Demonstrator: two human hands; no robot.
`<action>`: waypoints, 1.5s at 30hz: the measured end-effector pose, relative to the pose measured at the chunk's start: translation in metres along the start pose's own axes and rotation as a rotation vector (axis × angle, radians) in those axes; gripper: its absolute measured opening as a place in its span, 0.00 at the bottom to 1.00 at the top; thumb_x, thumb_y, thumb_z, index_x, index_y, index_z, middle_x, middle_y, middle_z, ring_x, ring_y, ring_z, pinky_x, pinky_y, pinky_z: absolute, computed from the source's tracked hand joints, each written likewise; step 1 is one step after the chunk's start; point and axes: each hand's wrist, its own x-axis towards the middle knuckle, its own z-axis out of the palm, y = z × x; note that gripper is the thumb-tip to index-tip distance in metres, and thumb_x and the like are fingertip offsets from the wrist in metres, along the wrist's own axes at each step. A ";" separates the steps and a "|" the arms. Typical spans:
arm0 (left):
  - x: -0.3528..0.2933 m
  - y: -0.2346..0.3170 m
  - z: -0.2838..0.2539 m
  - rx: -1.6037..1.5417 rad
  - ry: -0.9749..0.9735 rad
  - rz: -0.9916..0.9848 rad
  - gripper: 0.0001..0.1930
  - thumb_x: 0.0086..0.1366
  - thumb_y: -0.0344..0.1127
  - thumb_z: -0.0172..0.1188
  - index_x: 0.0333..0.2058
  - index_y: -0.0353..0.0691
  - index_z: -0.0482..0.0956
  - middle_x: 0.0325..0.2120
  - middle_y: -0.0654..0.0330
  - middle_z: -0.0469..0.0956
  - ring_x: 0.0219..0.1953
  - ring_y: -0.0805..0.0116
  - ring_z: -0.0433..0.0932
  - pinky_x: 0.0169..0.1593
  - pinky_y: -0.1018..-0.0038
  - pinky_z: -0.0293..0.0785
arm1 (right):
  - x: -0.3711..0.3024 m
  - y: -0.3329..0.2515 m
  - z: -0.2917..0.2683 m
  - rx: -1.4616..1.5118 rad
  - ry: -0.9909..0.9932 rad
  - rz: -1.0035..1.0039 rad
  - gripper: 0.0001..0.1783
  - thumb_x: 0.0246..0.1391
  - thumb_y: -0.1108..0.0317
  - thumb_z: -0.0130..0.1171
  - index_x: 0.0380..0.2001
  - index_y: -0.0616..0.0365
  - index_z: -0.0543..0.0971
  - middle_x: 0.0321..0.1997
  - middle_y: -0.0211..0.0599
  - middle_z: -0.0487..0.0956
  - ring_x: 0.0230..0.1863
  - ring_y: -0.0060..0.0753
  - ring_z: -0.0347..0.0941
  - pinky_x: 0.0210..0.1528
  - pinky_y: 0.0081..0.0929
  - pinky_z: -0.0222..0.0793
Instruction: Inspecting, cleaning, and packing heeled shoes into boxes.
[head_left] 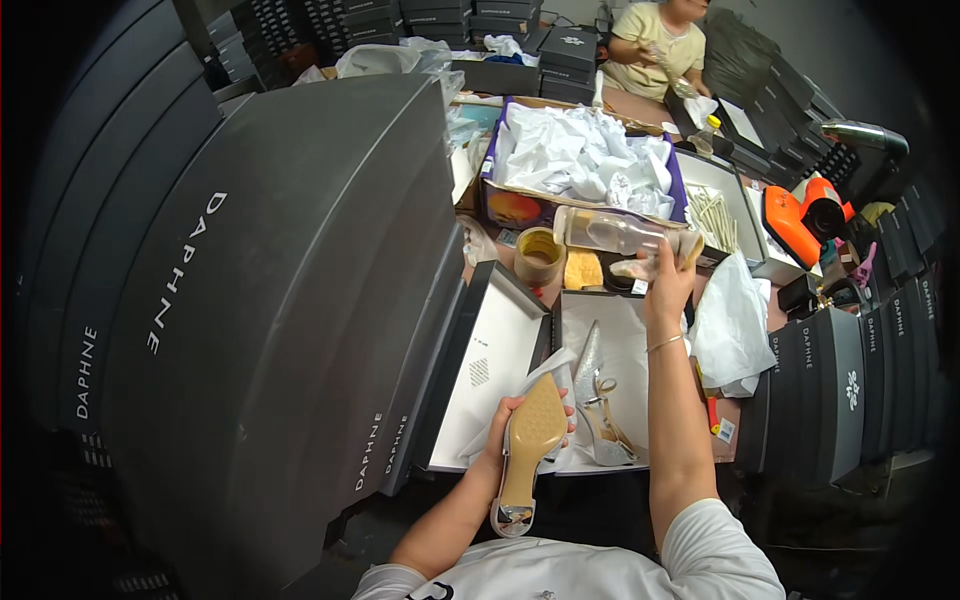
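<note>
My left hand (496, 424) is wrapped round a silver heeled shoe (535, 430), its tan sole turned up and its heel toward me. White tissue paper (562, 368) shows beside the shoe's toe. Farther off, my right hand (672, 280) grips a clear plastic bottle (610, 230) that lies nearly level, its base to the left. A small pale pad (632, 269) is by my right fingers; I cannot tell if they touch it. Below is an open shoe box (632, 325) lined white, with a second silver strappy shoe (602, 420) in it. Left of it lies the box lid (490, 370).
Tall stacks of dark shoe boxes (270, 300) wall the left side; more boxes (815, 390) stand right. Ahead are a tape roll (540, 252), a yellow sponge (583, 268), a carton of crumpled paper (487, 165) and an orange tool (788, 225). A co-worker (655, 50) sits across.
</note>
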 end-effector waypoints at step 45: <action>-0.097 -0.116 -0.012 0.173 -0.118 -0.035 0.30 0.69 0.57 0.36 0.59 0.41 0.65 0.47 0.55 0.74 0.48 0.63 0.76 0.53 0.66 0.73 | -0.376 -0.122 -0.094 -0.972 -0.858 -0.552 0.11 0.42 0.70 0.60 0.32 0.52 0.73 0.25 0.37 0.72 0.27 0.40 0.76 0.24 0.34 0.72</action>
